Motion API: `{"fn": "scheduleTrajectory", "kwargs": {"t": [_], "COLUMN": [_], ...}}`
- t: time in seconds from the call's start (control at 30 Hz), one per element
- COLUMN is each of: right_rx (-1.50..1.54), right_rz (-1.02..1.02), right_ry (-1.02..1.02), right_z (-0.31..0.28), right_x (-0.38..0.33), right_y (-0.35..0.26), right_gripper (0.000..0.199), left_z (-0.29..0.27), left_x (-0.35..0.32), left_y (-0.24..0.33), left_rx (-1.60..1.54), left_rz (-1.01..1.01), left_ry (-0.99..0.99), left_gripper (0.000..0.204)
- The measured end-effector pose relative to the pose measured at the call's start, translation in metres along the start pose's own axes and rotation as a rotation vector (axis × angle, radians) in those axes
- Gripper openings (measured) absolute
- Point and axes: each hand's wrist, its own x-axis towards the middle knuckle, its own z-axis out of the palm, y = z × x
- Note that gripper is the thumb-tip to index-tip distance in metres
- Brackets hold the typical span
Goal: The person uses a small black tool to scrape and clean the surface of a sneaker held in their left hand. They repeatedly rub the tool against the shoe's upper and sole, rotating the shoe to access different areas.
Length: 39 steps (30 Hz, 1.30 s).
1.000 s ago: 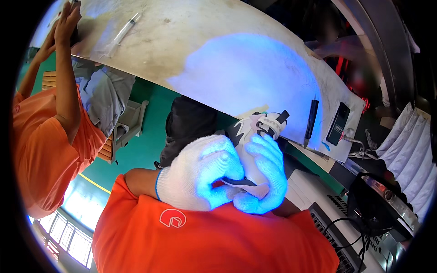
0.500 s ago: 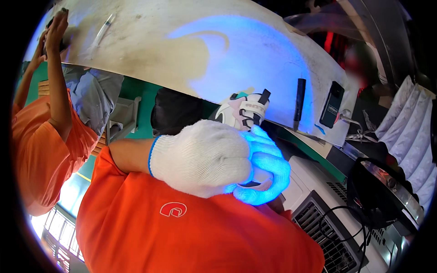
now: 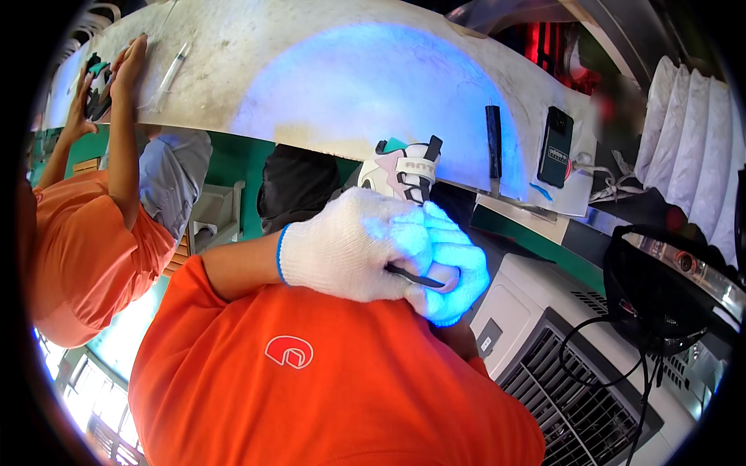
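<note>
A white, pink and grey sneaker [image 3: 384,175] with teal and black parts and a hook-and-loop strap sits at the table's near edge, one end upward. My left hand [image 3: 350,248], in a white knit glove with a blue cuff edge, is closed around the lower part of it. Pressed against the left is my right hand [image 3: 460,260], also gloved and lit bright blue, its fingers curled round the shoe. Between the hands a thin dark strip [image 3: 414,275] shows; I cannot tell whether it belongs to the shoe. The gloves hide the shoe's lower end.
On the pale table [image 3: 210,85], under blue light, lie a dark bar [image 3: 493,144], a phone [image 3: 556,147], a blue scrap [image 3: 542,192] and a white pen-like stick [image 3: 172,70]. A co-worker's hands [image 3: 128,66] hold a shoe at left. A grilled machine [image 3: 575,388] stands lower right.
My hands and the sneaker have shifted slightly up in the picture, and the dark strip shows more. The co-worker's hands have moved apart. The blue patch on the table covers a wider area.
</note>
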Motion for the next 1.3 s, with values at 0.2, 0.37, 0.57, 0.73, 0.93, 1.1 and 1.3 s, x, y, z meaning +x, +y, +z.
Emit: {"fn": "scheduleTrajectory", "kwargs": {"t": [0.2,0.37,0.57,0.73,0.93,1.1,1.3], "right_rx": [-0.039,-0.215,-0.159,-0.146,0.008,-0.119,-0.07], "right_rz": [0.033,0.125,0.375,0.396,0.281,0.231,0.157], "right_ry": [0.122,0.019,0.031,-0.064,-0.103,-0.124,-0.145], "right_z": [0.007,-0.004,0.002,-0.005,-0.013,-0.015,-0.009], "right_x": [-0.022,-0.041,-0.028,-0.028,-0.025,-0.024,-0.005], "right_y": [0.0,-0.004,-0.03,-0.03,-0.022,-0.015,-0.022], "right_gripper": [0.053,0.058,0.06,0.067,0.075,0.066,0.08], "left_z": [0.011,0.027,0.034,0.03,0.034,0.023,0.017], "left_x": [-0.009,-0.015,-0.021,-0.019,-0.024,-0.02,-0.018], "left_y": [-0.011,-0.018,-0.026,-0.029,-0.029,-0.024,-0.024], "left_rx": [0.05,0.106,0.086,0.044,-0.033,-0.024,-0.135], "left_rz": [0.003,0.017,0.033,0.145,0.123,0.048,0.1], "left_ry": [-0.036,-0.004,0.001,0.114,0.135,0.123,0.168], "left_gripper": [0.04,0.038,0.036,0.04,0.04,0.04,0.04]}}
